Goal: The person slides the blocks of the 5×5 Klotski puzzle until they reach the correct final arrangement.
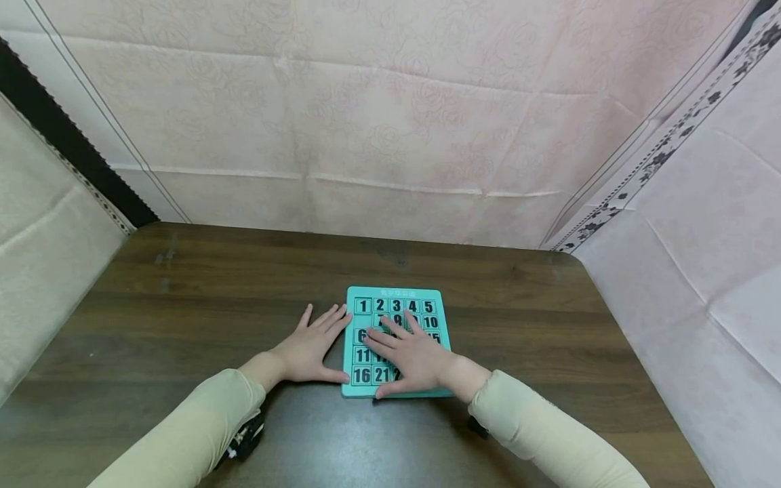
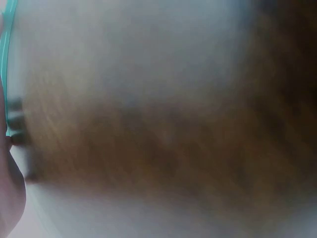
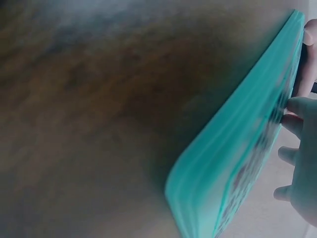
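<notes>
A teal number puzzle board (image 1: pixel 395 293) lies flat on the table, its square tiles printed with black numerals; 1 to 5 run along the top row. My left hand (image 1: pixel 308 349) lies beside it with fingers spread, the thumb and fingertips at the board's left edge. Over the lower middle tiles rests my right hand (image 1: pixel 415 360), its fingers spread and hiding several numerals. The right wrist view shows the board's thick side (image 3: pixel 213 153) at a slant, with fingers (image 3: pixel 292 128) against the tiled face. Only a sliver of the left hand (image 2: pixel 10 193) appears in the left wrist view.
The brown wooden table (image 1: pixel 232 271) has a back edge against a pale patterned cloth (image 1: pixel 390 122). More pale cloth hangs along the left (image 1: pixel 49 237) and right (image 1: pixel 689 224) sides. Dark wrist gear (image 1: pixel 244 437) sits under the left sleeve.
</notes>
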### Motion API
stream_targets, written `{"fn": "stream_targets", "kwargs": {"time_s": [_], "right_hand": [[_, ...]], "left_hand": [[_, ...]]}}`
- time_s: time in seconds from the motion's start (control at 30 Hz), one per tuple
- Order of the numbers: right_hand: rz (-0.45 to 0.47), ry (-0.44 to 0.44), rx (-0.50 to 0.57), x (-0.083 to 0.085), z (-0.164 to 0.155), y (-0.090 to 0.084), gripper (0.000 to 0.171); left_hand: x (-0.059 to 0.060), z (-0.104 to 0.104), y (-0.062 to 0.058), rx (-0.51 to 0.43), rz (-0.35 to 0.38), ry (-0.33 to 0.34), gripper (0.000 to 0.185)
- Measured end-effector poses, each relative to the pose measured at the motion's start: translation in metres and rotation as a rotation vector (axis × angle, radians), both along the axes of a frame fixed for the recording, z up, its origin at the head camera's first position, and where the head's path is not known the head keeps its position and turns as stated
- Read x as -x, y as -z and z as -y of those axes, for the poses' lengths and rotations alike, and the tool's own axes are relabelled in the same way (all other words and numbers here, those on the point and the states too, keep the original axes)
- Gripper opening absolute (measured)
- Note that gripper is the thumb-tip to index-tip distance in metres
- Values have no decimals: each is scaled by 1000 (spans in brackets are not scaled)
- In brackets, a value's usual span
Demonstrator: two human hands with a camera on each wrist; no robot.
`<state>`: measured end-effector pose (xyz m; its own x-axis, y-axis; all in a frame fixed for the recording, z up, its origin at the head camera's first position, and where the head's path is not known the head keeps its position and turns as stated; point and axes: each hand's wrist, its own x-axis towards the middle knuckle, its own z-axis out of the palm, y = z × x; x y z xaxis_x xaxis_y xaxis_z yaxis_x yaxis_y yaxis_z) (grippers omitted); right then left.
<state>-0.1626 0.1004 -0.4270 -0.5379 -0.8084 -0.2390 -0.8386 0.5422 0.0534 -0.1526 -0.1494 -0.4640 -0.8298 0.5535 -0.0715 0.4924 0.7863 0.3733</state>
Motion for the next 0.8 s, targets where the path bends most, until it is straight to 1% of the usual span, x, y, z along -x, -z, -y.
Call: {"fn": "stream_targets", "kwargs": {"time_s": [0.27, 0.53, 0.8], "right_hand": [[-18, 23, -3, 1, 3, 1, 88], [-26, 52, -19, 9, 7, 2, 89], [-29, 100, -50, 18, 12, 1, 90]], "left_hand": [[-1, 0, -2, 1, 1, 1, 107], [-1, -1, -3, 2, 5, -2, 107], [0, 0, -3, 10, 5, -3, 107]]}}
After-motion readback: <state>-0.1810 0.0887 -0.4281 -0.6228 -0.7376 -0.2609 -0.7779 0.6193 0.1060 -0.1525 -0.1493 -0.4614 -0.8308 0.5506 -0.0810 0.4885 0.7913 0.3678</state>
